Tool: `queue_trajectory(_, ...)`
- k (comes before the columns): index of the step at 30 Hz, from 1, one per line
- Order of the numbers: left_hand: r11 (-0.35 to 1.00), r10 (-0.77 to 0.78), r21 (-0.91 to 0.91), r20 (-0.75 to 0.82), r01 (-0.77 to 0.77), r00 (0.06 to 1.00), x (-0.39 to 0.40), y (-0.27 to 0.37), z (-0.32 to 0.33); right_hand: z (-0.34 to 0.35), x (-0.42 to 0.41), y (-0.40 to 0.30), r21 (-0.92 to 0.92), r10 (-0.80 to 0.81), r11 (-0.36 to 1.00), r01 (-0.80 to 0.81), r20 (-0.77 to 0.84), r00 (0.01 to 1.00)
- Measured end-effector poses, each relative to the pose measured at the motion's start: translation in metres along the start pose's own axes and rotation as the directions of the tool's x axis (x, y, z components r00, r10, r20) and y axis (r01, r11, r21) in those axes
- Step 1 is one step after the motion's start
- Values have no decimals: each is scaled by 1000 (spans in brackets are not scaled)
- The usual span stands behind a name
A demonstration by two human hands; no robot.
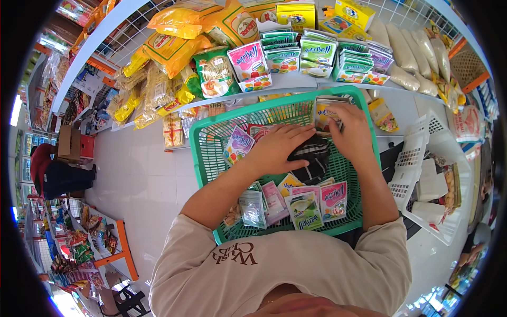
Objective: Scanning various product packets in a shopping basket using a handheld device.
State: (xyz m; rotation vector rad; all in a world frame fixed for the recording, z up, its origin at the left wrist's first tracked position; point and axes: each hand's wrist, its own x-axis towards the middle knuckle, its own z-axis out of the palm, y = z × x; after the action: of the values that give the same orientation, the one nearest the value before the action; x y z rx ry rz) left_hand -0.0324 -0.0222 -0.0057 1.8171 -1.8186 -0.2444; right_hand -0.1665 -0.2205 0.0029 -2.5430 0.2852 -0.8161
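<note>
A green plastic basket [196,148] lies before me, with jelly powder sachets inside. My left hand [283,148] reaches over its middle, fingers pointing right, above a dark plaid cloth [313,156]; whether it grips anything is unclear. At the basket's far right corner, my right hand [348,126] is at the edge of a stack of yellow-and-white sachets [325,113]; its grip is partly hidden. A purple sachet [238,144] leans at the left. Near me lie a green sachet [304,212], a pink sachet [334,200] and a clear packet [252,209].
Beyond the basket, a white shelf [293,83] holds sachet stacks, orange bags [174,51] and white-filled bags [400,45]. A white crate [408,166] stands right. At far left, a person [59,170] bends near a cardboard box [69,144]; lower left is a snack rack [128,249].
</note>
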Motion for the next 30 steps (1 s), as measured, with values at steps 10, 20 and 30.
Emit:
queue_trajectory(10, 964, -244, 22, -310, 264, 919, -3, -16, -23, 30, -28, -44, 121, -240, 971, 208, 510, 826)
queue_trajectory(20, 889, -347, -73, 535, 451, 770, -22, -9, -24, 11, -10, -40, 187, 26, 979, -79, 272, 962)
queue_trajectory(30, 933, -103, -204, 637, 296, 764, -19, 3, -2, 12, -9, -39, 269, -9, 961, -60, 251, 968)
